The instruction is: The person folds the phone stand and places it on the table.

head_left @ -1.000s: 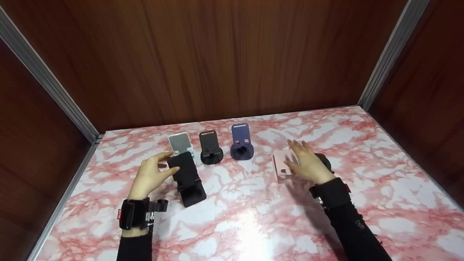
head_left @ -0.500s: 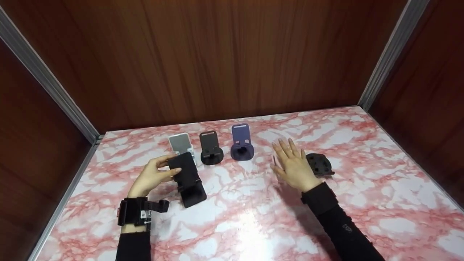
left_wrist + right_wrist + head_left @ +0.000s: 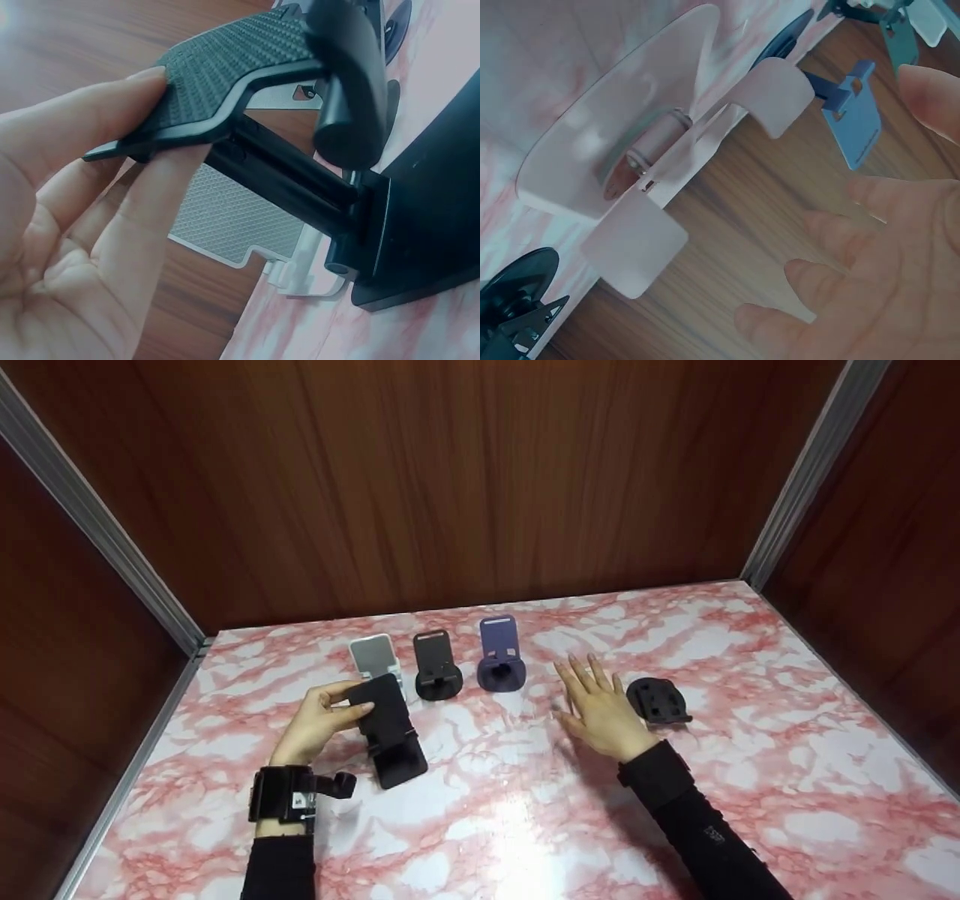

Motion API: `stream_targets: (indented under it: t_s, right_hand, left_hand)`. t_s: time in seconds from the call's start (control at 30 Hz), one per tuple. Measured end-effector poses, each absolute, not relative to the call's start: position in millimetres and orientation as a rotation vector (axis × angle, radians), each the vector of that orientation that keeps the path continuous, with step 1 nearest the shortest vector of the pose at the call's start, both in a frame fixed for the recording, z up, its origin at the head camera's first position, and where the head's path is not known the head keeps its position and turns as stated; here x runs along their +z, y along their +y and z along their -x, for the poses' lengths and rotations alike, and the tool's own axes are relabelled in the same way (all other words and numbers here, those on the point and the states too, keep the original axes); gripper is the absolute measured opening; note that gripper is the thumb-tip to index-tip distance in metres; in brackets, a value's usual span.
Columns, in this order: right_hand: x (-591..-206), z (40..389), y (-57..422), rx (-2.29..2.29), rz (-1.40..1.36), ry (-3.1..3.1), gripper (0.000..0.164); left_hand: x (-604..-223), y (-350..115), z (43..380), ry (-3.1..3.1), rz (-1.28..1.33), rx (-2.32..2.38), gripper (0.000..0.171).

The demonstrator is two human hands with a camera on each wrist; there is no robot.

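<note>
While a brown wall [image 3: 480,487] rises behind a red-and-white table [image 3: 480,780], the left hand [image 3: 316,720] pinches a big black stand [image 3: 385,716] on that table; the right hand [image 3: 606,718], fingers spread, holds nothing near a pink stand [image 3: 596,131]; then come a purple stand [image 3: 498,641], a white stand [image 3: 373,654], a dark stand [image 3: 432,649] and a folded black stand [image 3: 657,701].

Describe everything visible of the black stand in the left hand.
The black stand has a tilted plate with a carbon-fibre-like face; a hinged arm joins it to a flat base, seemingly resting on the marbled table. The left hand pinches the plate's edge. Behind, partly hidden, is a white stand.
</note>
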State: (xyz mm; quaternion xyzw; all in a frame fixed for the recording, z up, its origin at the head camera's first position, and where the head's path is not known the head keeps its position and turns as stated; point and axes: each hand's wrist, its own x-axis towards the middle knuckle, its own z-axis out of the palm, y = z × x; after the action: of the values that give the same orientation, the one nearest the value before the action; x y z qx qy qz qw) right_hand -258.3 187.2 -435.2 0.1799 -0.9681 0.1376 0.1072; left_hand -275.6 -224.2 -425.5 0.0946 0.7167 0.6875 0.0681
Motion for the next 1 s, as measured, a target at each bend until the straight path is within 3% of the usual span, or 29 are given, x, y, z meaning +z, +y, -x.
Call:
stream_targets:
  t_s: [0.33, 1.0]
  right_hand:
    - [-433, 254, 182, 0.443, -0.586, -2.855, 0.069]
    - [-416, 230, 136, 1.147, -0.823, -2.423, 0.037]
  left_hand:
    - [-419, -211, 274, 2.155, -0.234, 2.187, 0.043]
    - [-398, -133, 251, 2.122, -0.395, 2.195, 0.036]
